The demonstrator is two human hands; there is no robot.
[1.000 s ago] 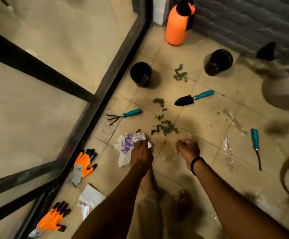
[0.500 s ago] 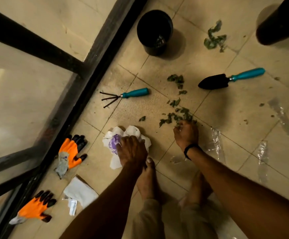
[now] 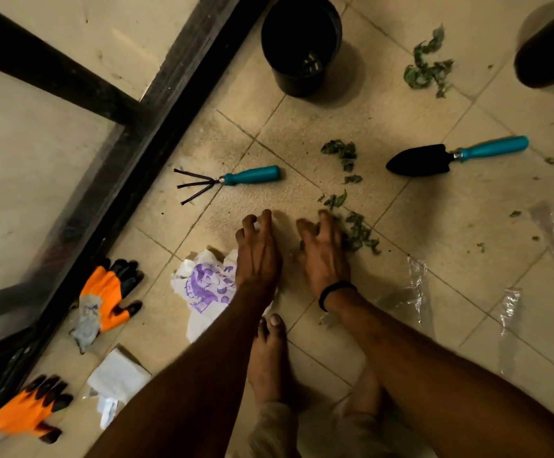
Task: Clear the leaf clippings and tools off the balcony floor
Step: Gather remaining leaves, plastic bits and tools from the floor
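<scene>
Both hands are reaching down side by side to the tiled balcony floor (image 3: 302,133). The left hand (image 3: 257,249) is resting its spread, slightly bent fingertips on bare tile and is holding nothing, while its wrist is lying over a crumpled white bag (image 3: 203,285) with a purple print. The right hand (image 3: 325,256), wearing a black wristband (image 3: 335,292), is splaying its fingers wide, the tips touching the near edge of the closest pile of leaf clippings (image 3: 358,233) (nothing is gripped, as far as can be seen). A few more scraps (image 3: 341,152) are lying beyond that pile, just beside the blade of the trowel (image 3: 434,158), and a separate clump (image 3: 427,67) is sitting farther off, to the right of a black pot (image 3: 302,44). The hand rake (image 3: 229,180) is lying ahead of the left hand, its prongs pointing toward the dark door frame (image 3: 156,127). Two orange gloves (image 3: 107,295) (image 3: 24,411) are lying along that frame, and clear plastic wrap (image 3: 414,285) is lying just right of the right forearm.
</scene>
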